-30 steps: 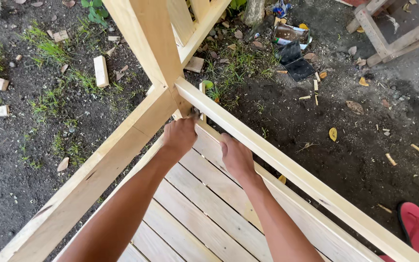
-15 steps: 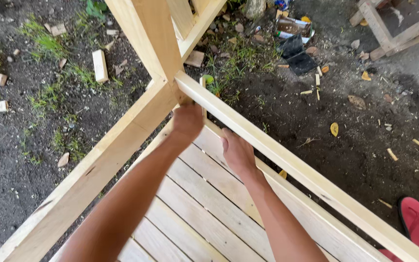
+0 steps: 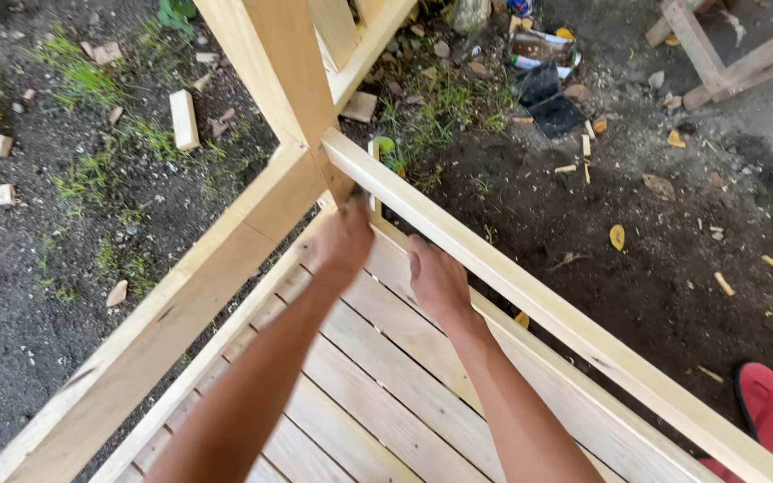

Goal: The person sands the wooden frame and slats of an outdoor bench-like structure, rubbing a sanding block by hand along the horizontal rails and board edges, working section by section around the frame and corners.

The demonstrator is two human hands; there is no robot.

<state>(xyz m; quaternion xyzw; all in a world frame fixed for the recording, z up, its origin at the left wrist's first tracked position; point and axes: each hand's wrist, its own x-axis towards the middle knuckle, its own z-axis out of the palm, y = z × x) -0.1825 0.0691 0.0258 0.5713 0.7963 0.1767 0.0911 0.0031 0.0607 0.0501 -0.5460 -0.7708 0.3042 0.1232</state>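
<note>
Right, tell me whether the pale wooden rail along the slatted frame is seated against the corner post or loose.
Seated, it seems: the pale wooden rail butts against the corner post; the left hand hides the joint's underside.

Two forearms enter from the lower edge, both bare from elbow to wrist; no sleeve, cuff or glove is visible on either. The left hand (image 3: 344, 241) is bare, seen from the back, knuckles rounded, fingers hidden from the camera. The right hand (image 3: 437, 279) is likewise bare, back uppermost, fingertips out of sight. No watch, ring, band or bandage shows on either wrist or hand. Forearms are lean and slightly blurred towards the lower frame edge.
</note>
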